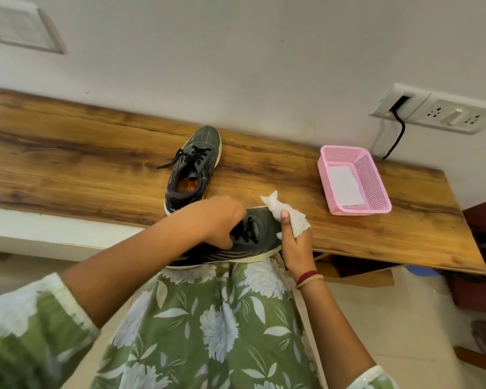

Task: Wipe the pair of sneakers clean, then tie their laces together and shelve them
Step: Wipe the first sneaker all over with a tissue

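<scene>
One dark green sneaker [195, 167] with black laces and a pale sole stands on the wooden shelf top [82, 161], toe toward the wall. The second sneaker [247, 242] lies tilted on its side at the shelf's front edge, above my lap. My left hand [219, 220] grips it from above at the collar and laces. My right hand [293, 240] holds a white wipe [281, 210] wrapped over its fingers, thumb on top, against the toe of that sneaker.
A pink mesh basket [373, 181] with a white sheet inside sits on the right part of the shelf top. A wall socket panel [435, 112] with a black cable hangs above it. Dark shoes and boxes lie under the shelf at the right.
</scene>
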Demonstrator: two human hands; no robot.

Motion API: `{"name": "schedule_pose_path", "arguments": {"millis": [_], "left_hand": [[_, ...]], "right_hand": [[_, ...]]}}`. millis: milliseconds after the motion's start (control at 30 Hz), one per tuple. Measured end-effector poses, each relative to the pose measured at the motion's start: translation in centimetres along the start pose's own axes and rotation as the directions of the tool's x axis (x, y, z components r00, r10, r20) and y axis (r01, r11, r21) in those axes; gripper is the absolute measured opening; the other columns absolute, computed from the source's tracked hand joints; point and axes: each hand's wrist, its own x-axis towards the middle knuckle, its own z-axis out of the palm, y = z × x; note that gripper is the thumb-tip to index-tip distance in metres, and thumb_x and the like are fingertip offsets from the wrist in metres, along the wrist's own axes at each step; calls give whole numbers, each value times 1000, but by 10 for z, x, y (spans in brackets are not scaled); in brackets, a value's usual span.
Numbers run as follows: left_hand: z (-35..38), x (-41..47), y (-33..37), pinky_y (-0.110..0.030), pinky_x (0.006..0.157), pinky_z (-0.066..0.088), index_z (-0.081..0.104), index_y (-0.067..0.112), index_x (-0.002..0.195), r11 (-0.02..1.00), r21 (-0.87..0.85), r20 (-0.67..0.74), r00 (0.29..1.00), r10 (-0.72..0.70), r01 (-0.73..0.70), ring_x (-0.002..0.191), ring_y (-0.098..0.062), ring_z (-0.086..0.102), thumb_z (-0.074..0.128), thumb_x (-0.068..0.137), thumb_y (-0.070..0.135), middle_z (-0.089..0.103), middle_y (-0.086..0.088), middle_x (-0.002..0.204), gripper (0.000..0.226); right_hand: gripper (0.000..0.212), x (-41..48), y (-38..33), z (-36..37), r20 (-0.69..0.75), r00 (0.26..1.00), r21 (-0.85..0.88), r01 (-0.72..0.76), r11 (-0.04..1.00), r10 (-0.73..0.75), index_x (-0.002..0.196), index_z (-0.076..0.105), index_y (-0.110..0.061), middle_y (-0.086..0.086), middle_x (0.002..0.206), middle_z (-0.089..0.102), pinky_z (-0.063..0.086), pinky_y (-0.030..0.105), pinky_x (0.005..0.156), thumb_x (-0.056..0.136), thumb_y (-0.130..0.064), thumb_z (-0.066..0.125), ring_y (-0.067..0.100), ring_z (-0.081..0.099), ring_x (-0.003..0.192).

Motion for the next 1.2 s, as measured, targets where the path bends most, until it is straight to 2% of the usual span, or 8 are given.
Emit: {"name": "schedule_pose_path", "arguments": {"millis": [200,300,500,700,800,900,1067,1200], "left_hand": [[8,17,-14,-38,76,51,55,10,98,983,-183,-39,999,2,-9,89,-26,56,69,76,37,57,-7,97,37],[13,10,-21,-39,78,49,53,17,101,925,-378,-101,995,4,-42,87,-23,52,66,79,35,50,-2,96,32],[7,4,-23,-39,73,51,47,23,105,923,-378,-17,997,73,-75,83,-19,55,69,72,34,51,5,89,41],[6,-13,-34,-38,102,31,35,38,128,964,-242,15,993,117,-110,113,-12,37,72,68,62,40,16,121,74],[30,-35,-30,-18,83,39,27,41,137,926,-353,-116,988,99,-134,108,-8,48,68,75,58,32,14,131,76],[50,-39,-22,-24,80,43,28,34,141,978,-174,-344,937,53,-119,99,-13,57,56,83,52,38,7,133,66],[34,-13,-19,-27,62,39,20,31,141,998,-18,-321,945,-57,54,75,-17,53,56,87,37,43,-3,127,65],[33,13,-20,-31,63,42,11,29,147,996,41,-297,953,-64,80,88,-24,61,55,89,42,43,-7,127,74]], "right_hand": [[56,25,-4,-11,-180,870,587,-280,760,459,139,28,-14,8,125,56,52,28,80,93,-40,49,22,58,110],[14,23,-18,-15,-219,895,473,-250,845,388,109,47,-25,-5,99,59,47,15,66,99,-33,41,9,58,90],[19,-10,-18,-3,-193,960,268,-146,952,201,112,50,-21,-8,104,56,47,7,64,98,-26,39,1,54,94],[11,-3,-21,-9,-173,894,623,-225,749,413,105,48,-21,-4,100,58,48,14,66,99,-27,41,3,58,87],[23,2,-21,-9,-141,898,727,-192,660,417,118,42,-12,1,102,60,51,14,62,99,-24,42,2,64,82],[46,11,-18,-6,-114,899,788,-178,590,423,135,37,-5,12,118,61,54,20,69,97,-28,46,11,66,97],[31,31,-15,-4,-46,915,774,-222,594,401,114,56,-9,1,95,72,55,23,78,99,-30,39,12,66,93],[24,42,-13,-11,-191,856,758,-182,626,481,114,53,-20,0,106,66,50,31,88,100,-32,38,16,61,102]]}}
